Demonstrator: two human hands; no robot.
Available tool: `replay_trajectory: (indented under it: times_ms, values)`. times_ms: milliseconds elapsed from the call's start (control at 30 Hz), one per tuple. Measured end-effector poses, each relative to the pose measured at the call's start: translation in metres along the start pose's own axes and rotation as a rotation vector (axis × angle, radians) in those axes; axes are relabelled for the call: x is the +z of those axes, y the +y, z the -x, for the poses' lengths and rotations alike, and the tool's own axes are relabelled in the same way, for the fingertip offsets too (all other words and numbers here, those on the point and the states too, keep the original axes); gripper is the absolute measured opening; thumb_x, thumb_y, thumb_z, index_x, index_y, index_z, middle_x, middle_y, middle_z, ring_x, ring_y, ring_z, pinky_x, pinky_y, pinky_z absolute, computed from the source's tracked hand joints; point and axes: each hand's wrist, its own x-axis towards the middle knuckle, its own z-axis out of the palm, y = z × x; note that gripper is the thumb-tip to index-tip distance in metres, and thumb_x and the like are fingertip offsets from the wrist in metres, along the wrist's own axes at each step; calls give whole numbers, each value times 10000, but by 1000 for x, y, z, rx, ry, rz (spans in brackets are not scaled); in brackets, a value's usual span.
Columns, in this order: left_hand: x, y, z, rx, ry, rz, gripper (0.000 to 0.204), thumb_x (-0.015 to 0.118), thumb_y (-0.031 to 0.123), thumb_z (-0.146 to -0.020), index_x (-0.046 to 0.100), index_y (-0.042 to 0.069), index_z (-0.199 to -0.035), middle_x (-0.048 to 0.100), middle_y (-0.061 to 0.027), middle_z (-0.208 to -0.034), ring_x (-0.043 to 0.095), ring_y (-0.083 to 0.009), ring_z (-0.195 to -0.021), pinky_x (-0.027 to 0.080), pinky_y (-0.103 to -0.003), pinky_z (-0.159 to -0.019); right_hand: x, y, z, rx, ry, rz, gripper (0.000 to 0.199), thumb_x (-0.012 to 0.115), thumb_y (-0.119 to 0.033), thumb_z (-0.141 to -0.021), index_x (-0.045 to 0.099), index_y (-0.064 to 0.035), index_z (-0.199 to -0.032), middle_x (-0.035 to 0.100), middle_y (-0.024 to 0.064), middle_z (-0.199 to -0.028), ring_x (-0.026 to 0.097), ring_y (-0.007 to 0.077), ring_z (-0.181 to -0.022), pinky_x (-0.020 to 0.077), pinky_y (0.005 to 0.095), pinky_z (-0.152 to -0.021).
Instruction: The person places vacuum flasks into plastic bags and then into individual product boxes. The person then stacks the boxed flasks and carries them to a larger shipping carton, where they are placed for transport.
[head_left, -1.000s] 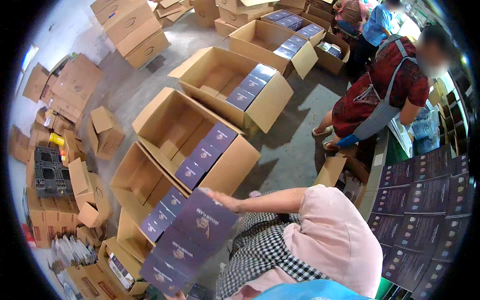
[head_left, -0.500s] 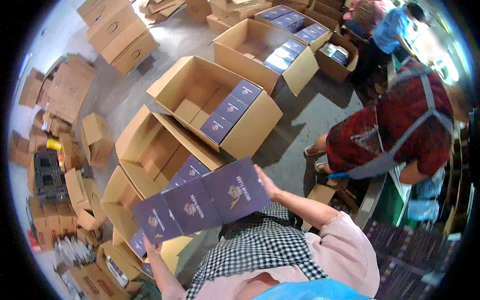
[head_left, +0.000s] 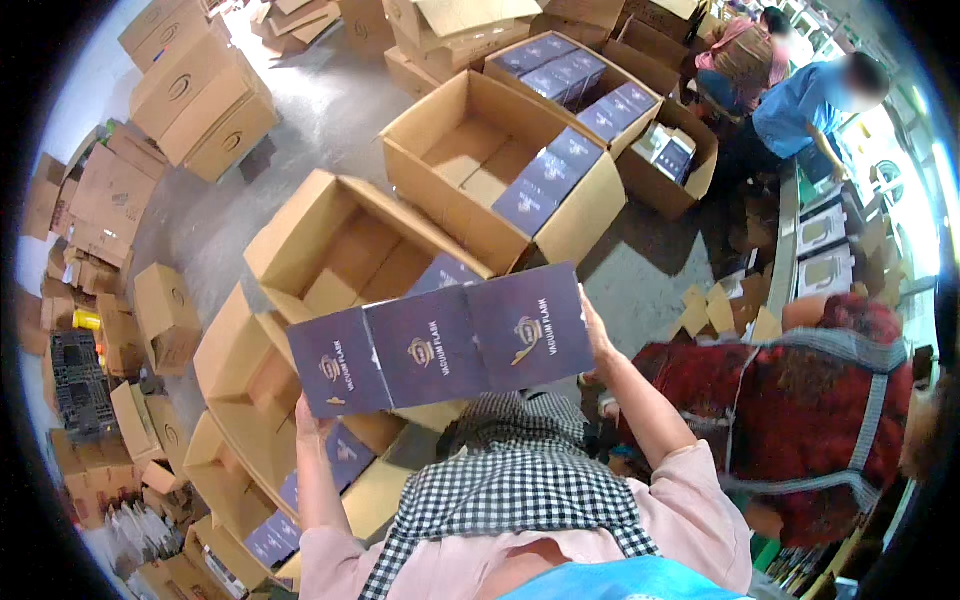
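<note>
A row of three dark blue flask boxes point(head_left: 430, 345) is squeezed end to end between my two hands, held up in front of my checked apron. My left hand point(head_left: 311, 418) presses on the left end of the row, its fingers mostly hidden behind the box. At the right end my right hand point(head_left: 597, 335) grips the outer side. Directly beyond the row stands an open carton point(head_left: 330, 225), with more blue boxes point(head_left: 447, 272) along its right side, partly covered by the held ones.
Another open carton point(head_left: 440, 120) with a row of blue boxes stands farther off. More open cartons point(head_left: 240, 370) line up at my left. A co-worker in a red top point(head_left: 800, 410) bends close on my right; one in blue point(head_left: 800, 105) works beyond. Stacked cartons point(head_left: 200, 100) stand far left.
My view has shifted toward the farther cartons. Both hands still hold the row of boxes, now more level. The co-worker in red is bent lower and appears nearer.
</note>
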Motion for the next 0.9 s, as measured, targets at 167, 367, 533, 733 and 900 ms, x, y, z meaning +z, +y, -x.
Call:
replay_trajectory:
  times_ms: [167, 367, 533, 733, 900]
  values:
    - [71, -2, -188, -20, -273, 12, 466, 412, 345, -1031, 483, 56, -1389, 597, -82, -1274, 598, -255, -1130, 494, -420, -956, 6, -162, -103, -119, 3, 18, 653, 380, -550, -1025, 436, -69, -1463, 511, 65, -1406, 509, 203, -1229, 414, 329, -1053]
    - [240, -21, -403, 68, -224, 213, 494, 479, 410, -1007, 499, 83, -1377, 576, -56, -1320, 545, -243, -1215, 439, -421, -1035, -6, -343, -280, -228, -55, 150, 609, 356, -502, -1049, 390, -93, -1500, 488, 53, -1435, 481, 182, -1260, 401, 318, -1060]
    - [201, -67, -597, 109, -496, 752, 502, 409, 397, -1023, 449, 114, -1435, 489, -39, -1454, 448, -239, -1330, 328, -424, -1134, 20, -431, -499, -349, -208, 425, 622, 353, -476, -1053, 291, -103, -1546, 347, 49, -1560, 382, 202, -1381, 314, 346, -1135]
    - [236, -96, -702, 219, -7, 510, 459, 552, 435, -970, 551, 108, -1292, 602, -51, -1268, 587, -209, -1141, 523, -367, -968, 31, -450, -723, -187, -345, 489, 703, 402, -569, -1007, 351, -94, -1523, 409, 83, -1518, 426, 202, -1340, 354, 344, -1094]
    - [215, -99, -725, 222, 379, 235, 497, 540, 460, -980, 528, 97, -1320, 587, -35, -1283, 549, -198, -1184, 444, -346, -1018, 41, -386, -863, -123, -450, 415, 772, 422, -627, -975, 419, -39, -1475, 412, 102, -1523, 415, 227, -1342, 301, 362, -1115]
